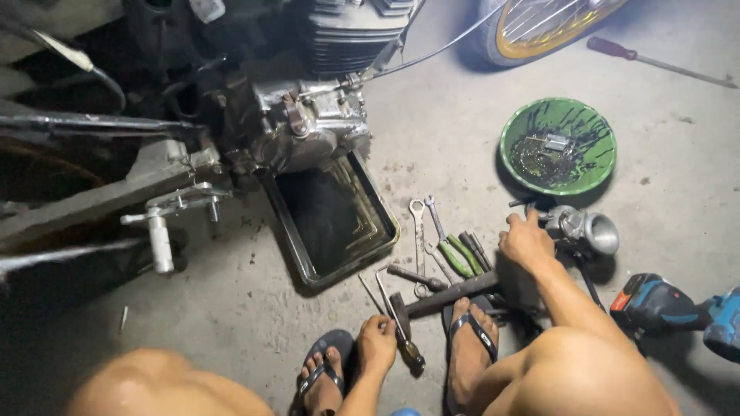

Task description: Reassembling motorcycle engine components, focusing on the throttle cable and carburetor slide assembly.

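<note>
I squat on a concrete floor beside a motorcycle engine [308, 115]. My left hand [376, 344] rests low between my feet, closed around the handle of a thin metal tool [389, 300] that lies on the floor. My right hand [524, 240] reaches forward and touches a silver carburetor [586, 229] on the floor. Between the hands lie wrenches [418, 231], green-handled pliers [456, 258], a screwdriver and a hammer [447, 293]. My feet wear dark flip-flops [472, 339].
A black drain pan [331, 219] of dark oil sits under the engine. A green bowl [558, 146] with small oily parts stands at right. A blue cordless drill [678, 308] lies far right. A wheel [539, 23] and a red-handled screwdriver [655, 62] are at the top.
</note>
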